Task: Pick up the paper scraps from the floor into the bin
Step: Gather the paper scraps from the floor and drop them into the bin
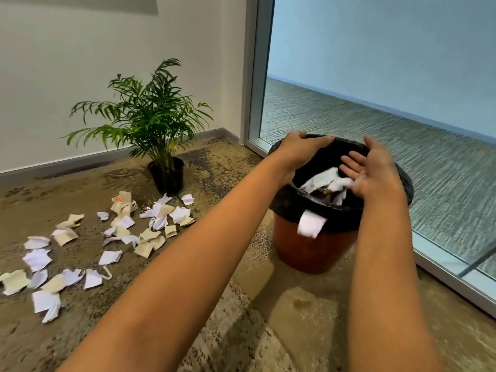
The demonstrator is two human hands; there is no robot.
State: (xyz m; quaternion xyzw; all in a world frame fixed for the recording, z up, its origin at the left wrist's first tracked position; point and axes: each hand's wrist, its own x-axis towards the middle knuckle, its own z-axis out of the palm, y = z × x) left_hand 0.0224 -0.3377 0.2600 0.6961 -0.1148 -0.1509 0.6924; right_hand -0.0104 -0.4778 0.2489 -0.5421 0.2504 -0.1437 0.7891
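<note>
**Both hands empty over the bin**

While both bare arms reach out over the round orange-brown plastic bin (pixel 308 253) with its black liner bag, the left hand (pixel 298 154) spreads flat, fingers straight, holding nothing. The right hand (pixel 373 173) is likewise wide, palm turned inward. Crumpled white papers (pixel 326 182) lie inside the bin; one blurred white piece (pixel 310 224) shows against its front rim. Many white and cream paper scraps (pixel 118 232) litter the mottled brown carpet (pixel 241 304) beside a potted green palm (pixel 150 119).

paper scraps (pixel 88 253) lower left on carpet (pixel 241 318); potted palm (pixel 150 122) behind them; bin (pixel 314 245) centre right, beside glass wall (pixel 375 76).
</note>
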